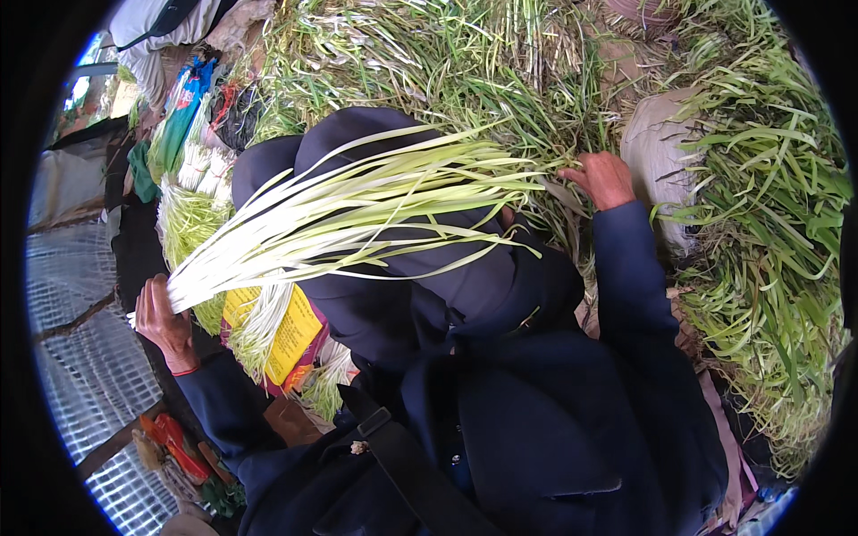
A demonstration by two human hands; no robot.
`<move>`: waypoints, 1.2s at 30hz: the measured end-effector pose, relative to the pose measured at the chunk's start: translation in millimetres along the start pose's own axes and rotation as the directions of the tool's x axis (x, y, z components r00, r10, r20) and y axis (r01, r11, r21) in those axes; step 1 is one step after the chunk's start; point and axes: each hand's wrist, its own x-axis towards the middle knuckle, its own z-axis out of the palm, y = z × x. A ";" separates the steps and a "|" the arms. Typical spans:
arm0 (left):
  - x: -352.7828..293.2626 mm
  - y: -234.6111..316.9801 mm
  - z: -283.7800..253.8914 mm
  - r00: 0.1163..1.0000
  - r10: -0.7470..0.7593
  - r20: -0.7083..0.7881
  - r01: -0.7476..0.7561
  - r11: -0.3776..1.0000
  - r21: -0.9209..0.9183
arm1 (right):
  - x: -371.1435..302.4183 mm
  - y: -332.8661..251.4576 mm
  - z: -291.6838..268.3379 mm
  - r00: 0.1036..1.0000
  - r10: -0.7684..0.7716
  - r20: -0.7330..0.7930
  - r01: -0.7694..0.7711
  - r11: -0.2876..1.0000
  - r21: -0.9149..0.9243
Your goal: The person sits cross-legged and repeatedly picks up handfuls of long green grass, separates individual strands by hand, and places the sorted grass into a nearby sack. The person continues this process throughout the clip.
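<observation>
A long bunch of blanched chives [357, 214] slants across my lap, white at the stems and yellow-green at the leaves. My left hand [164, 319] is closed round the white stem ends at the lower left. At the other end, the leaves fan out towards my right hand [604, 180]. Its fingers are curled, with the thumb pointing at the leaf tips; what lies between them, if anything, is too small to make out. Beneath the bunch are my knees in dark trousers [349, 143].
Loose green leaves [769, 205] are heaped at the right, beside a pale sack [660, 152]. Cut leaves [447, 54] litter the ground ahead. At the left lie more chives [192, 223] and a yellow printed bag [290, 330], near clear plastic sheeting [80, 286].
</observation>
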 end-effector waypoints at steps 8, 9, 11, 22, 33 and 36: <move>0.2 -2.7 -6.2 1.000 -0.021 0.024 0.021 1.000 -0.008 | -52.2 -36.9 -39.4 0.993 -0.082 -0.088 0.081 0.997 -0.017; -0.5 -2.8 -7.7 0.999 -0.026 0.032 0.026 1.000 -0.006 | -57.1 -45.9 -45.9 0.964 -0.140 -0.227 0.151 0.988 0.032; -2.0 -2.4 -11.0 0.998 -0.040 0.053 0.040 0.999 -0.001 | -67.6 -67.3 -59.7 0.886 -0.182 -0.426 0.237 0.968 0.081; -0.6 8.4 -27.5 0.994 -0.093 0.056 0.096 0.994 -0.053 | -60.7 -164.2 -81.6 0.709 -0.371 -0.600 0.590 0.777 0.217; 6.3 18.4 -34.5 0.989 -0.145 -0.003 0.144 0.988 -0.055 | -57.0 -172.9 -95.1 0.718 -0.366 -0.592 0.566 0.802 0.191; 10.0 19.2 -37.3 0.990 -0.129 -0.059 0.127 0.991 -0.036 | -50.3 -172.5 -103.1 0.656 -0.416 -0.630 0.574 0.817 0.059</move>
